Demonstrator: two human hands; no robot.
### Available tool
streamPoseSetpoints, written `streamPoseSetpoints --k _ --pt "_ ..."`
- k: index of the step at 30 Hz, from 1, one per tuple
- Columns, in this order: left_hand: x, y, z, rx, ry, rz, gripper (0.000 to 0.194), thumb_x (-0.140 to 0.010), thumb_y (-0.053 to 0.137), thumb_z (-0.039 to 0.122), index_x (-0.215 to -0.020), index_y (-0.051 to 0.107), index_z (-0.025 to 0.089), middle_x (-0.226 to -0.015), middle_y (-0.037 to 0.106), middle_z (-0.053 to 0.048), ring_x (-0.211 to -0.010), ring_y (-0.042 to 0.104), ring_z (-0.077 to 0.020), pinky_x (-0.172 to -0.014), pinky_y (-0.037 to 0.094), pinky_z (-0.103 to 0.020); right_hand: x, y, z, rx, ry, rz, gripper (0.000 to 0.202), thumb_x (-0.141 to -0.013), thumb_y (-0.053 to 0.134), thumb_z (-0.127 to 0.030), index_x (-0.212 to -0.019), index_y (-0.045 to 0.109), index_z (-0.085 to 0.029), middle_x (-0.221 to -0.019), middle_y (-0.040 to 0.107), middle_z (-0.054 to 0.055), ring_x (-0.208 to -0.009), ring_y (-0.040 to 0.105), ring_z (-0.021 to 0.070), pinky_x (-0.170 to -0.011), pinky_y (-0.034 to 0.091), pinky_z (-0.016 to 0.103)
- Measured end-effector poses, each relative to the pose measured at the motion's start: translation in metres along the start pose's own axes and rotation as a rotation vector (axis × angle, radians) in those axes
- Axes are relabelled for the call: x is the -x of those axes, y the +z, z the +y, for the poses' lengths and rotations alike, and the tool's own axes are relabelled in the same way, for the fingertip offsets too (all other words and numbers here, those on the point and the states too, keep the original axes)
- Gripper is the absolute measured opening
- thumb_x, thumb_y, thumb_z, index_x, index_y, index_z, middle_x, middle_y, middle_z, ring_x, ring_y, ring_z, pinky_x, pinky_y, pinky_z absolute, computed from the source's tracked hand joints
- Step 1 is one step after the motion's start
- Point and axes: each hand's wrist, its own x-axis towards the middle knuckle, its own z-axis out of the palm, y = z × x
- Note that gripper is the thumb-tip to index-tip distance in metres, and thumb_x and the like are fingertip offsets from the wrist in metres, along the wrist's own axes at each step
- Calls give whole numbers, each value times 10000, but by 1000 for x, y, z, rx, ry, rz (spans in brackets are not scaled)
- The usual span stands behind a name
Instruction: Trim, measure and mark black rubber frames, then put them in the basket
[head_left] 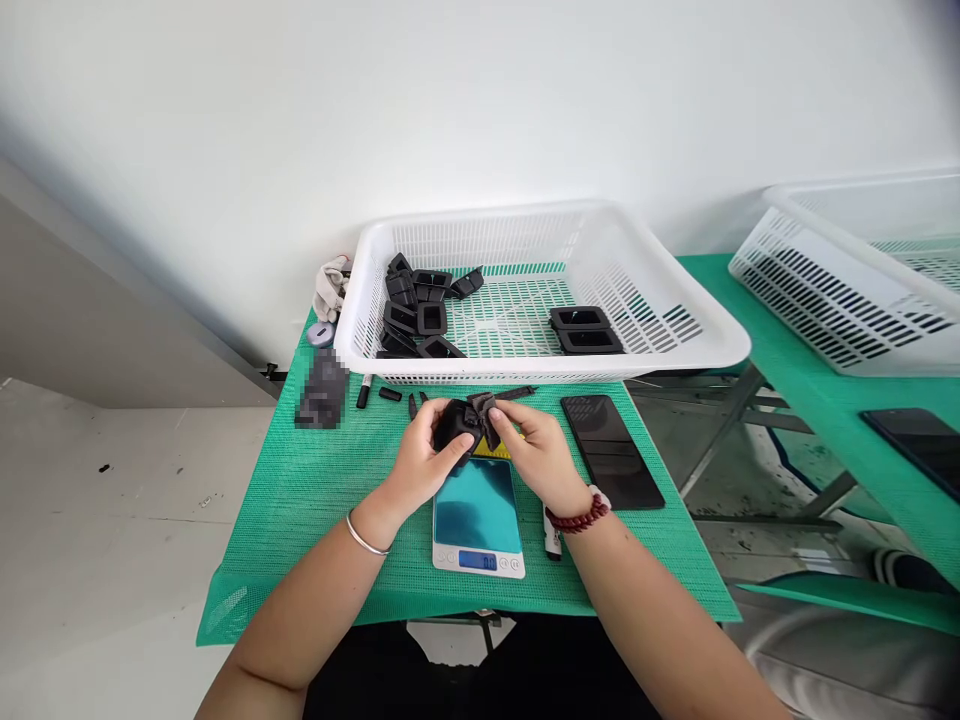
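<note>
My left hand [424, 455] is wrapped round a black moulded part [456, 428], thumb on top. Between the thumb and fingers of my right hand [541, 450] is a small dark grey flat piece [486, 412], which meets the right side of the black part; whether it is cloth or sandpaper I cannot tell. Both hands are raised just above the far end of a digital scale [477, 510], whose display reads 0.0. Something yellow [491, 446] shows partly behind the hands.
A white plastic basket [686, 362] at the back holds several black frame-like parts [431, 318] on the left and more [589, 330] on the right. A phone [613, 452], markers [552, 532], a glove [330, 288] and a blurred dark item [322, 390] lie on the green table [315, 510].
</note>
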Motion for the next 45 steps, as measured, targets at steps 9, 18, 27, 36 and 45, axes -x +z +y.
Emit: streamPoseSetpoints --k 9,18,27,36,45 --pt "3 0 3 -83 -16 -111 429 -857 546 439 -1192 429 198 -1102 568 -95 -1002 568 -234 -849 487 -380 1 0 1 161 -145 44 196 -872 471 -279 -819 637 -189 -761 682 42 -680 615 163 -624 462 277" --pt "2 -7 11 -212 -21 -229 441 -876 507 456 -1222 422 197 -1126 569 -95 -1012 564 -248 -847 480 -388 1 -1 3 274 -292 82 193 -837 494 -204 -677 601 -186 -587 569 7 -588 517 141 -554 387 270" --pt "2 -5 8 -121 -31 -165 420 -871 522 448 -1197 427 201 -1096 575 -89 -991 573 -229 -825 483 -353 2 -5 3 158 -104 278 234 -862 475 -279 -751 653 -175 -653 632 26 -589 558 152 -553 416 273" --pt "2 -6 7 -33 -38 -165 407 -868 523 459 -1174 448 202 -1035 583 -74 -943 575 -216 -781 479 -330 -2 -5 1 -87 10 22 278 -886 468 -361 -860 683 -187 -804 693 33 -746 635 184 -661 483 288" --pt "3 -7 8 -50 -66 -187 414 -875 508 463 -1190 438 203 -1073 571 -83 -979 565 -226 -813 478 -353 -3 -10 -2 -22 -55 -72 153 -828 550 -276 -869 677 -201 -876 719 29 -817 664 184 -720 511 286"
